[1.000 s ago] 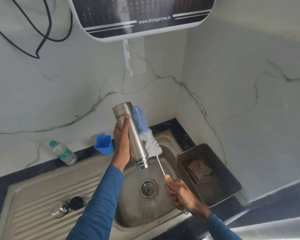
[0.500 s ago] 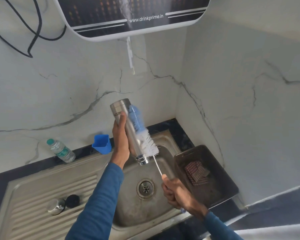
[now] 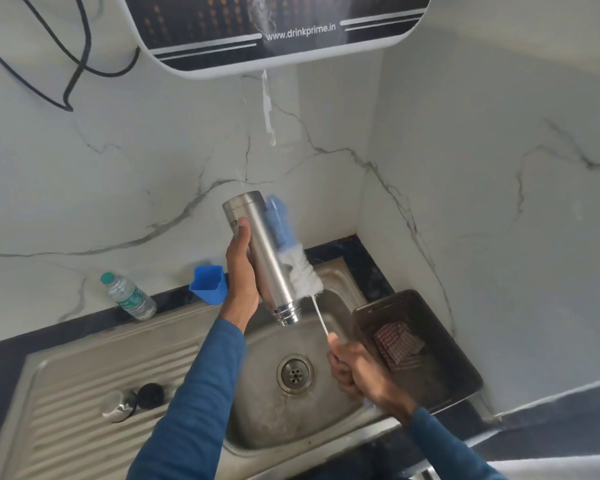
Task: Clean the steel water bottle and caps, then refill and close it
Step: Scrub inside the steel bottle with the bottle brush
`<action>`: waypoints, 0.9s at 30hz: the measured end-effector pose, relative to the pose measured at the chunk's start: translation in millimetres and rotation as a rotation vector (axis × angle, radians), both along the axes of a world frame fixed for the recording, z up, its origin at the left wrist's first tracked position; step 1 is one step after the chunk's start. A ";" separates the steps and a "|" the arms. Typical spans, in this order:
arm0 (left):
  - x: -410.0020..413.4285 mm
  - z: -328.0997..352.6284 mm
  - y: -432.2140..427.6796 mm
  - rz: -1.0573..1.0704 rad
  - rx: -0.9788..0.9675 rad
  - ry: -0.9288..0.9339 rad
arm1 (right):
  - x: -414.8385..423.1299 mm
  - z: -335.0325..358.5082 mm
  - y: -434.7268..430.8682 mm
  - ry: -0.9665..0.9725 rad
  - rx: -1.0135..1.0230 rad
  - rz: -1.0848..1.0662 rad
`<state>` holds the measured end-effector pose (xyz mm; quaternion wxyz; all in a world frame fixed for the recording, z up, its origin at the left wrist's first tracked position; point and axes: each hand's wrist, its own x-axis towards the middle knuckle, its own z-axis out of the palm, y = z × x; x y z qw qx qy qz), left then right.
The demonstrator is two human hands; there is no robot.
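Silver steel bottle (image 3: 262, 252), blue-and-white brush (image 3: 291, 252), blue cup (image 3: 208, 284).

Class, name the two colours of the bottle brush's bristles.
Blue at the tip, white nearer the handle, on the bottle brush; seen in the head view.

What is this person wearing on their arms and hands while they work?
Both arms are covered by long, plain blue fabric sleeves. The left sleeve and the right sleeve each end at the wrist. The left hand and the right hand are bare, and no gloves, watch or rings show. No logos or markings are visible on the fabric.
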<state>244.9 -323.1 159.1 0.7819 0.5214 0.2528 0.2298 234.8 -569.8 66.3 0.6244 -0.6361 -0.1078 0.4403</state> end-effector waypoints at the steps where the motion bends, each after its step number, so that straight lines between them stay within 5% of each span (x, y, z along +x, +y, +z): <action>1: -0.6 -0.4 2.6 0.003 0.001 0.002 | -5.0 -5.5 -5.4 0.012 -0.017 -0.001; 14: -4.8 10.8 -3.2 -0.020 0.031 -0.067 | 22.4 44.8 19.8 -0.167 0.085 -0.085; 27: -5.2 25.1 0.3 -0.003 -0.004 -0.033 | -26.8 4.5 -4.6 -0.127 0.012 -0.028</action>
